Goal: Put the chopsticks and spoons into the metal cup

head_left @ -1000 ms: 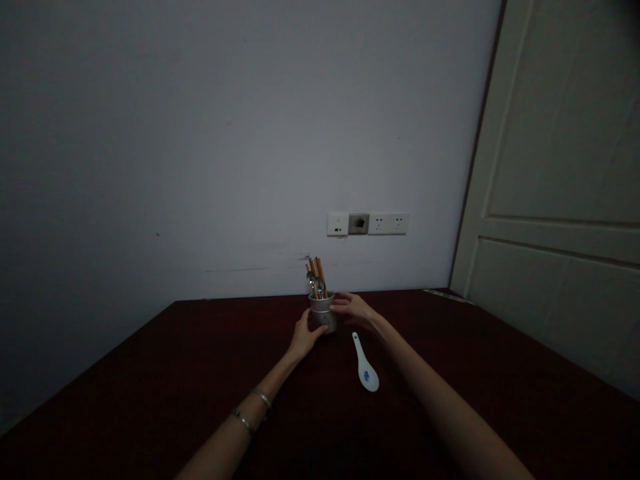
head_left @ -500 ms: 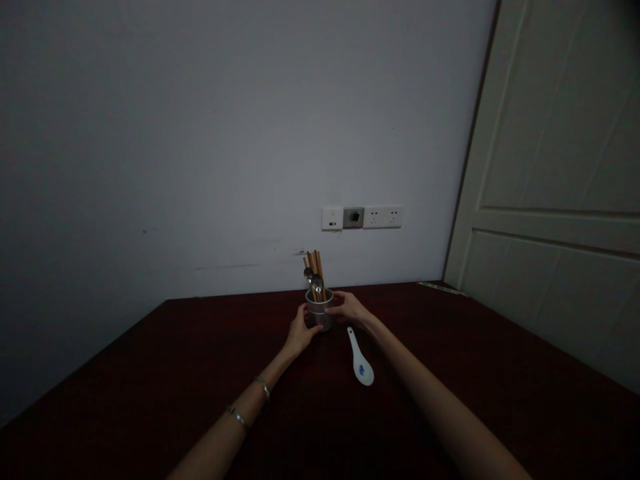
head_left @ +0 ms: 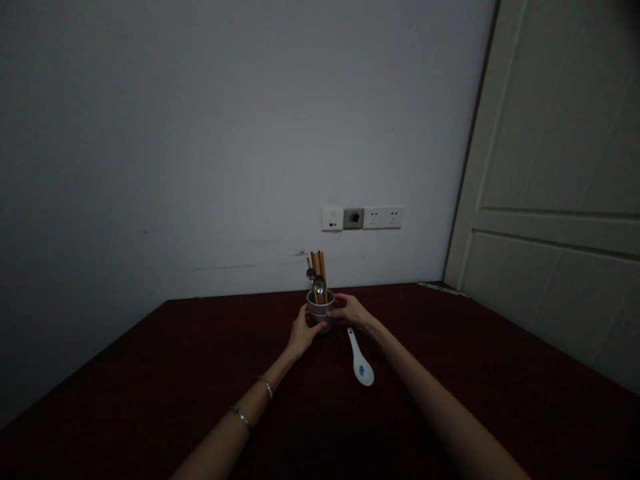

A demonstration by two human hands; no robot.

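A grey round utensil holder (head_left: 321,311) stands upright on the dark red table, gripped from both sides. My left hand (head_left: 304,331) curls around its left side, thumb across the front. On the right, my right hand (head_left: 351,311) has its thumb and fingers closed against the wall near the rim. Several wooden chopsticks (head_left: 323,265) and two metal spoons (head_left: 319,285) poke out of the top, the spoons with their bowls up. A white ceramic spoon (head_left: 363,369) with a blue mark lies in front of my right hand, its handle pointing at the holder.
The dark red table (head_left: 210,353) reaches back to a pale wall (head_left: 225,167). Sockets and a switch plate (head_left: 383,217) are set in the wall behind the holder. A pale panelled door (head_left: 560,200) rises at the right, and a thin strip (head_left: 440,289) lies near the back right corner.
Both hands still grip the utensil holder, which has shifted very slightly to the right with its chopsticks and spoons. The ceramic spoon has stayed where it was.
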